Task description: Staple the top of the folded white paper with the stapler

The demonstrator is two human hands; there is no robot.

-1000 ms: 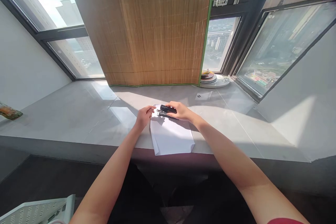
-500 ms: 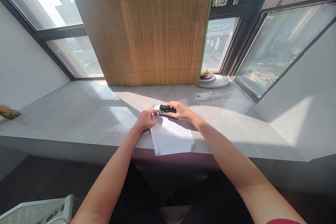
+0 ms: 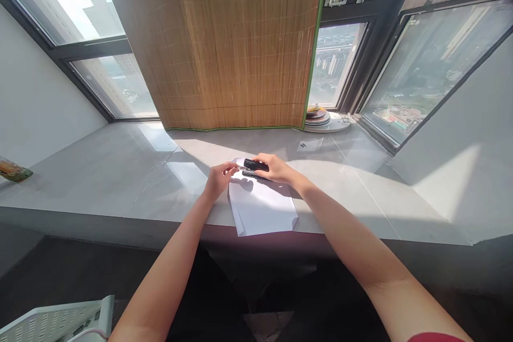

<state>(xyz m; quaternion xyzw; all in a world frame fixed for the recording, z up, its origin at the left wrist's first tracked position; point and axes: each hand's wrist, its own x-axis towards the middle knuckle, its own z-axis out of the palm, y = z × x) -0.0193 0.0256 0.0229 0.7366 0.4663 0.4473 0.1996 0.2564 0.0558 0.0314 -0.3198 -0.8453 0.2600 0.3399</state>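
**Bare right hand (image 3: 276, 168) grips a slim black stapler (image 3: 254, 164), its two arms apart, above plain white rectangular paper (image 3: 262, 214)**

With the stapler as the centre of the dial, a glossy green-and-orange packet (image 3: 15, 170) lies far off at nine o'clock, at the left end of the pale grey tiled ledge (image 3: 100, 171). Down at eight o'clock stands part of a white plastic piece with rows of slots (image 3: 60, 318).

Just beside the stapler, also at nine o'clock, is the bare left hand (image 3: 218, 179). Its thumb and fingertips are drawn together at the stapler's metal front end; the detail is too small to tell whether they grip it.

A large brown slatted blind with green edging (image 3: 228, 43) hangs at twelve o'clock, its lower edge at the back of the ledge. The stapler is over the paper's upper end, its front pointing to nine o'clock. The paper spreads towards six o'clock as far as the ledge's front edge, its lower corners creased.

The right hand comes in from three o'clock, fingers and thumb closed around the stapler's rear.

Between two and three o'clock lies a small clear packet with dark pieces (image 3: 310, 145). Beyond it, at two o'clock, a stack of round plates (image 3: 318, 119) sits near the dark-framed window (image 3: 436, 72).
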